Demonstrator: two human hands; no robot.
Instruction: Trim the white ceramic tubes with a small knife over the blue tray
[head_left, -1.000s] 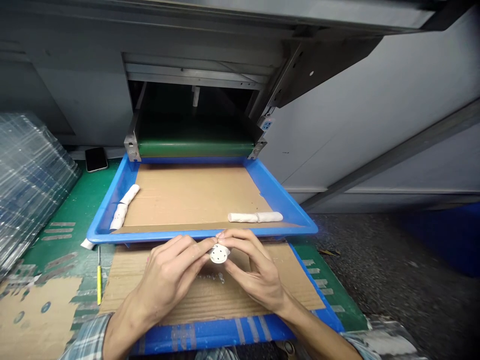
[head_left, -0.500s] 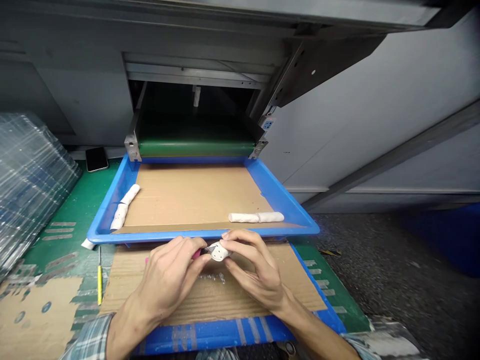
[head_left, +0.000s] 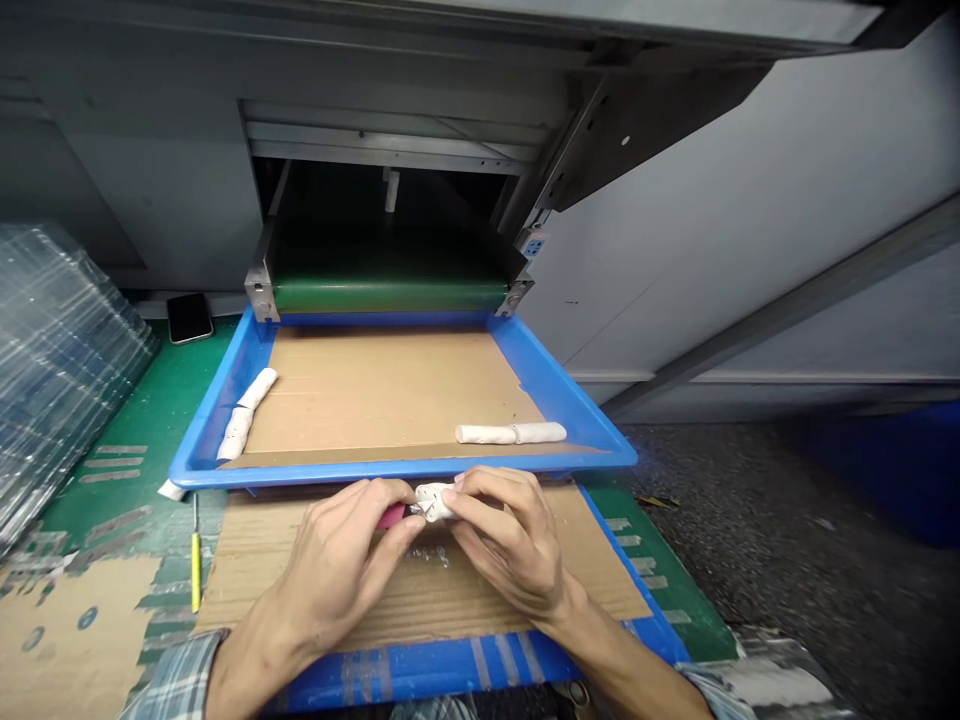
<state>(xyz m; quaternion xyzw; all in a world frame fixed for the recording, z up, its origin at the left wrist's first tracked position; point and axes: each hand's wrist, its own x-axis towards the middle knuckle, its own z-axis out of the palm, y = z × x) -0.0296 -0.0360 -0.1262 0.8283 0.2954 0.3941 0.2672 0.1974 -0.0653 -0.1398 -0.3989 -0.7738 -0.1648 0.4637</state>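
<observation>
Up close, the left hand [head_left: 339, 540] is curled shut around a small magenta object [head_left: 391, 516], holding it against a lumpy white piece [head_left: 433, 502], which the right hand [head_left: 510, 545] pinches from the other side with bent fingers. Both hands are above a corrugated cardboard sheet [head_left: 262, 570], with a yellow-handled screwdriver [head_left: 196, 570] left of the left hand. Just beyond them sits a shallow blue plastic tray [head_left: 405, 470] holding two white rolled bundles [head_left: 510, 433], then a green conveyor belt [head_left: 390, 295].
</observation>
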